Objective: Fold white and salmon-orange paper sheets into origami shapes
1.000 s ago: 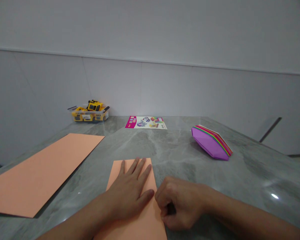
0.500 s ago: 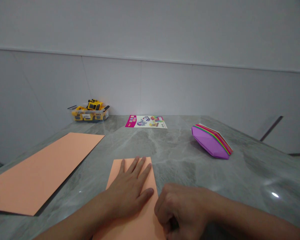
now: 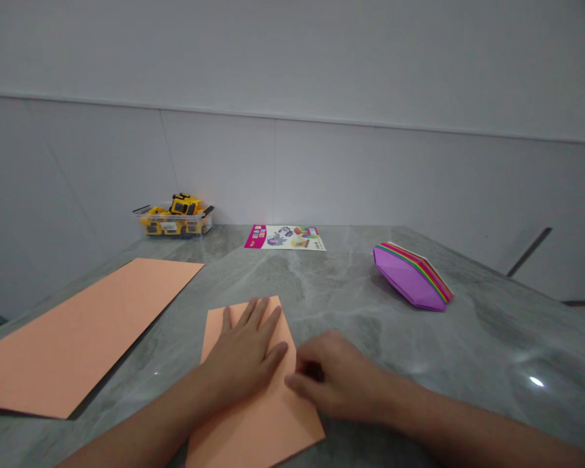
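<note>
A sheet of orange paper (image 3: 292, 422) lies in front of me on the table, apparently folded, turned slightly to the left. My left hand (image 3: 246, 354) rests flat on its upper part with the fingers spread. At the paper's right edge is my right hand (image 3: 334, 374), its fingers curled. The right thumb lies on top of the paper and the index finger is bent against the edge, closed on it. The undersides of the right fingers are hidden.
A larger orange sheet (image 3: 88, 331) lies at the left. Toward the back stand a clear plastic box (image 3: 175, 224) of yellow toy vehicles and a printed leaflet (image 3: 287, 238). A purple folded-paper piece with rainbow edges (image 3: 412, 279) sits on the grey marbled table (image 3: 468, 377) at right.
The folded paper has shifted up and left and turned, showing its lower right corner. My left hand moved with it. My right hand slid up along the right edge, thumb now extended onto the paper.
</note>
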Tool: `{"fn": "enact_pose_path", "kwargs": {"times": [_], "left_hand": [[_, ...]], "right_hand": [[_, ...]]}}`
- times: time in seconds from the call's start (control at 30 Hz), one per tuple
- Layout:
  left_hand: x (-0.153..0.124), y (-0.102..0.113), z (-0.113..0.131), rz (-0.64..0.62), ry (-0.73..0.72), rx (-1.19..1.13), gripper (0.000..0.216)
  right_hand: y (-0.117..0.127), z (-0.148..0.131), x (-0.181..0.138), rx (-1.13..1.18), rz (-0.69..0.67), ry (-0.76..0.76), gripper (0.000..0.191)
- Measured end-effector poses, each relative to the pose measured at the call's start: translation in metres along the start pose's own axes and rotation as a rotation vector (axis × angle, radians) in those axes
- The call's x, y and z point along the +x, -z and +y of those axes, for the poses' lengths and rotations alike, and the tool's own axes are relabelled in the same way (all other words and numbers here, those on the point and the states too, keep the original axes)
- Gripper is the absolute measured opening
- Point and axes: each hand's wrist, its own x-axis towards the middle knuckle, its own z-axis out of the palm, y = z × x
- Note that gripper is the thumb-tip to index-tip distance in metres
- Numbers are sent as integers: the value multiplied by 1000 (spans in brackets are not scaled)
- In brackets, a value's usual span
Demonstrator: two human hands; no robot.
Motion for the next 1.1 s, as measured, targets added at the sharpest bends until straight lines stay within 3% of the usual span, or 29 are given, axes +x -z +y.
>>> {"fn": "enact_pose_path", "kwargs": {"times": [0.03, 0.1, 0.27, 0.3, 0.4, 0.43, 0.57, 0.7, 0.83, 0.93, 1.0, 1.1], "left_hand": [[1, -1, 0, 10, 38, 7, 59], [3, 0, 1, 21, 102, 18, 57], [2, 4, 6, 23, 161, 26, 58], [1, 4, 6, 25, 164, 26, 58], [3, 2, 8, 47, 183, 28, 58], [4, 0, 8, 57, 194, 33, 57], [9, -10, 13, 133, 233, 90, 51], [13, -15, 16, 221, 240, 75, 46], [18, -8, 15, 298, 278, -90, 42], [19, 3, 14, 493, 230, -341, 34], [14, 11, 13, 711, 155, -540, 29], [1, 20, 17, 949, 5, -675, 19]], "right_hand": [[0, 0, 2, -43, 89, -153, 23], [-1, -3, 4, -59, 129, -336, 26], [-7, -14, -1, 358, -251, -567, 17], [-8, -16, -1, 361, -216, -580, 14], [-7, -16, 0, 147, 89, -538, 10], [-6, -15, 2, 134, 113, -539, 12], [-5, -9, 10, 511, -154, -638, 23], [-4, -7, 14, 788, -217, -668, 22], [-4, -10, 10, 977, -351, -552, 23], [-5, -10, 8, 991, -425, -445, 21], [-3, -5, 10, 994, -263, -433, 23], [3, 9, 15, 1025, 248, -390, 25]]}}
